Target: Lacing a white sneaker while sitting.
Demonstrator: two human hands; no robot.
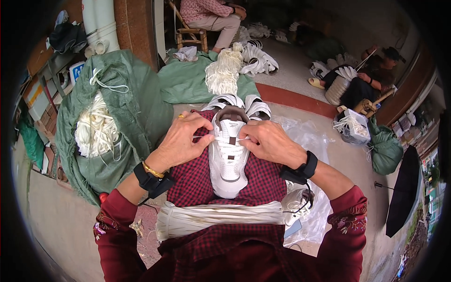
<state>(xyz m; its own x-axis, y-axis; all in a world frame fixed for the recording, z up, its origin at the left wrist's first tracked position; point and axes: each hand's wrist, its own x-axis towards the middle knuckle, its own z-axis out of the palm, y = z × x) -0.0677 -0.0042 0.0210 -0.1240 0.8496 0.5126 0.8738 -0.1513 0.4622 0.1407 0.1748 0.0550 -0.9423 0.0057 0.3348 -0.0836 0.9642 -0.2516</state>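
A white sneaker [227, 167] lies on the red-and-black checked cloth [188, 181] over my lap, its toe toward me and its brown-lined opening away. White shoelace [221, 138] crosses the upper part of its tongue. At the shoe's left side, my left hand [187, 137] is closed, thumb and forefinger pinching the lace. My right hand [270, 140] pinches at the opposite side, its fingertips pressed together by the eyelets; lace shows beside them. Across my waist lies a thick bundle of white laces [218, 219].
More white shoes [257, 108] sit just beyond my knees. On the left stands a green sack [127, 94] full of laces. Clear plastic sheeting [317, 141] and another shoe [296, 207] lie at right. Two people sit farther off, one on a bamboo chair [191, 36]. A black umbrella [403, 192] stands far right.
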